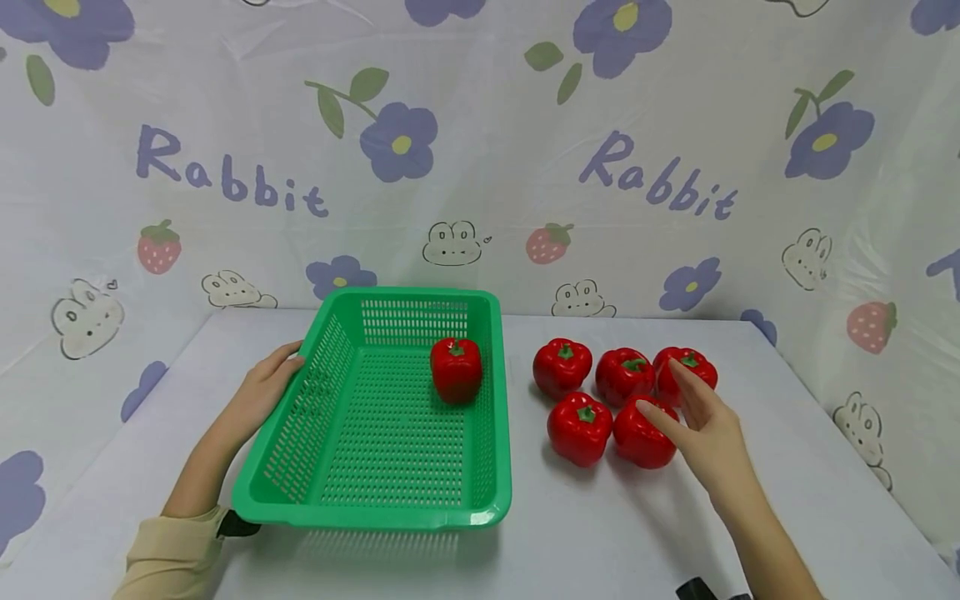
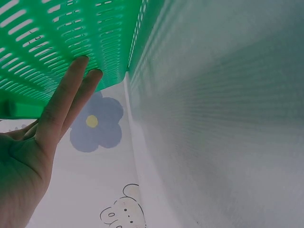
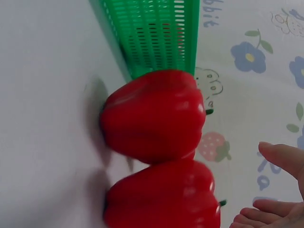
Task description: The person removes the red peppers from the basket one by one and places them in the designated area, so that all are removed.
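Observation:
A green plastic basket with slotted walls holds one red bell pepper near its right wall. My left hand is at the basket's left side; in the left wrist view its straight fingers lie along the outside of the slotted wall. Right of the basket, several more red bell peppers stand close together, green stems up. Above the right-hand ones hovers my right hand, thumb and fingers spread apart with nothing between them. It overlaps the front right pepper and the back right pepper in the head view.
A white cloth covers the table. Behind it hangs a white curtain printed with flowers, rabbits, strawberries and lettering. The basket's far end stands close to that curtain.

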The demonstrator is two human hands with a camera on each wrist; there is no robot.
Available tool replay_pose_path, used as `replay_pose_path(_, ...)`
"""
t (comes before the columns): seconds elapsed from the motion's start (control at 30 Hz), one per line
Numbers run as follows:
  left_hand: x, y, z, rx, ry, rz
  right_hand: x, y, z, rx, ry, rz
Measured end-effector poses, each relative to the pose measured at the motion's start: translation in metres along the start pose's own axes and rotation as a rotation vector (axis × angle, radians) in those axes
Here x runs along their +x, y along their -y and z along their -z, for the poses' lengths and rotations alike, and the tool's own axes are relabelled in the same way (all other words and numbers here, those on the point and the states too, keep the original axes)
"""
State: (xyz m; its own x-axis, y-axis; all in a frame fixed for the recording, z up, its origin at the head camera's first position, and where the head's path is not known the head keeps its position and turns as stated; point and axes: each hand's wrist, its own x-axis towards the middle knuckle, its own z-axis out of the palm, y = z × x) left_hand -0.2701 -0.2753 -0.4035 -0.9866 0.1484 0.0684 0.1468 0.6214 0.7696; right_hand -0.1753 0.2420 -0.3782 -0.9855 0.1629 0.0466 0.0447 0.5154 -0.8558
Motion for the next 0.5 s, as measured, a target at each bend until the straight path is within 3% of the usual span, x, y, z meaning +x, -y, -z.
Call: replay_pose_path(0.5, 0.0, -0.001, 0.0, -0.007, 0.008, 0.006, 0.025, 0.048, -0.035, 0.11, 0.095, 0.057)
